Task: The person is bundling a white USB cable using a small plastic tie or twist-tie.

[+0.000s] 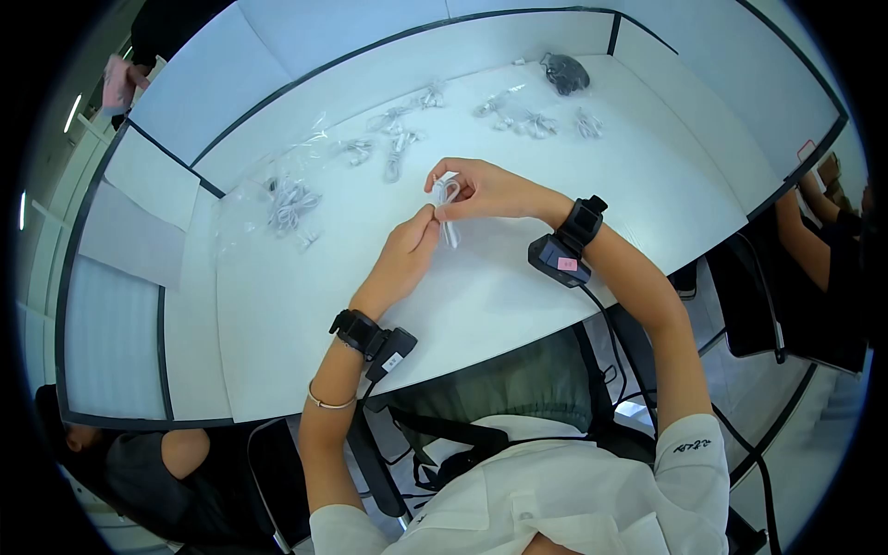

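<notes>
A small bundled white cable (448,192) is held between both hands above the middle of the white table (518,287). My right hand (490,190) has its fingers curled round the upper part of the bundle. From the left, my left hand (407,250) pinches the cable's side, its fingertips touching those of my right hand. The lower loop of the bundle hangs below the fingers. Beyond the hands lie more white cable bundles, one of them (398,155) just up and left of the held one.
Cables (292,205) in clear plastic lie at the left, others (536,124) at the back. A dark bundle (564,74) sits near the back partition (518,35). Seated people (805,231) show at the right and lower left. A black cable (615,351) runs from my right wrist device.
</notes>
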`<act>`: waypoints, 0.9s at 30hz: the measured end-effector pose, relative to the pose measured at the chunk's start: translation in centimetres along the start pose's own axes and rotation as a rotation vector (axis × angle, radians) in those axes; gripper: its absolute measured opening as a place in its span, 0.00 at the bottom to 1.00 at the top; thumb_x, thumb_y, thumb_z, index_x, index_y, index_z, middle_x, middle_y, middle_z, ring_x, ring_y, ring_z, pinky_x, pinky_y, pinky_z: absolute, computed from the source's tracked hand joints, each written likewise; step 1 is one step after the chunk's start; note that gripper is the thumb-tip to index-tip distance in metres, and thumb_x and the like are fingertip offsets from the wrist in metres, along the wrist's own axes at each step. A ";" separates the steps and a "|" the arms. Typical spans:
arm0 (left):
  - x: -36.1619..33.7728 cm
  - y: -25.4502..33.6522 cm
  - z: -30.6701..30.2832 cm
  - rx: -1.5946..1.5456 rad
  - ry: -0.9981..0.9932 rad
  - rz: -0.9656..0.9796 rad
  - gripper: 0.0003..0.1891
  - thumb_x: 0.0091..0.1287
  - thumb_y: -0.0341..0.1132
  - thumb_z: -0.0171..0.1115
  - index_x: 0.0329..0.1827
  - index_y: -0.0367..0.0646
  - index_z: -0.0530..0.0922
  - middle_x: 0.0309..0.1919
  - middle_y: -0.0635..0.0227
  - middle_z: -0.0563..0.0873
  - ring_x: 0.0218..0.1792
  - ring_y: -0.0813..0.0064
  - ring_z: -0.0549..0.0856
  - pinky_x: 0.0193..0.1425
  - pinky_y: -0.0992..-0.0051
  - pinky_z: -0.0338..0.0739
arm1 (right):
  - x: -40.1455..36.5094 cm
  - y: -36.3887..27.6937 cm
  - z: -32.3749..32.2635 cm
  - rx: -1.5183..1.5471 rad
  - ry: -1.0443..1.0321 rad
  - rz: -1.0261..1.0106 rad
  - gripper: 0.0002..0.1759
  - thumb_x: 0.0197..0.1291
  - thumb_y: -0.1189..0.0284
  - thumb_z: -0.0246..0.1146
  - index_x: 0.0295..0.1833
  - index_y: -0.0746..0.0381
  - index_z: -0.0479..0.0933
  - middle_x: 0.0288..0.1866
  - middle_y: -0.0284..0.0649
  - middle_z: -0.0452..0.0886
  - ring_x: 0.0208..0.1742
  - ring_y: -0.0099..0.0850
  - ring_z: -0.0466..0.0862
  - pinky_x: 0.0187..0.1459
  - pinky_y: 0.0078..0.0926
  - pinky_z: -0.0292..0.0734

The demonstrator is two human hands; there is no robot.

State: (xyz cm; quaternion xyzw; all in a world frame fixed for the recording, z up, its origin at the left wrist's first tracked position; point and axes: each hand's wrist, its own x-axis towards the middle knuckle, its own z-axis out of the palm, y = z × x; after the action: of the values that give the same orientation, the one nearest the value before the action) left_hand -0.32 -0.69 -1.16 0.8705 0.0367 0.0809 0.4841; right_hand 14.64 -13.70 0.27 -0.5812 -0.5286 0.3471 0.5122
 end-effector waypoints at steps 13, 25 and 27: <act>0.8 -1.1 0.7 -0.152 0.291 0.122 0.10 0.73 0.34 0.42 0.34 0.40 0.65 0.23 0.71 0.69 0.24 0.85 0.67 0.29 0.80 0.64 | 0.3 -0.8 3.3 -0.080 0.506 -0.175 0.19 0.57 0.71 0.66 0.50 0.62 0.67 0.31 0.37 0.80 0.34 0.21 0.81 0.39 0.19 0.76; 0.6 0.1 0.9 -0.195 0.279 0.074 0.11 0.73 0.34 0.41 0.35 0.37 0.67 0.22 0.69 0.74 0.23 0.83 0.71 0.27 0.80 0.66 | 0.4 -0.6 4.4 -0.223 0.527 -0.350 0.11 0.56 0.72 0.64 0.38 0.66 0.70 0.31 0.40 0.79 0.33 0.28 0.81 0.41 0.25 0.78; 0.6 0.0 0.8 -0.175 0.280 0.088 0.10 0.73 0.34 0.42 0.36 0.36 0.67 0.22 0.68 0.73 0.24 0.82 0.71 0.29 0.79 0.67 | 0.3 -0.7 4.2 -0.223 0.509 -0.326 0.11 0.57 0.73 0.64 0.40 0.66 0.71 0.33 0.38 0.79 0.35 0.25 0.81 0.45 0.25 0.79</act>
State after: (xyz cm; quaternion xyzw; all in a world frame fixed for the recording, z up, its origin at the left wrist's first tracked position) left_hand 0.40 -1.32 -1.51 0.8060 0.0586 0.2256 0.5441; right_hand 10.55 -12.53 -0.03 -0.6095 -0.5045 0.0439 0.6100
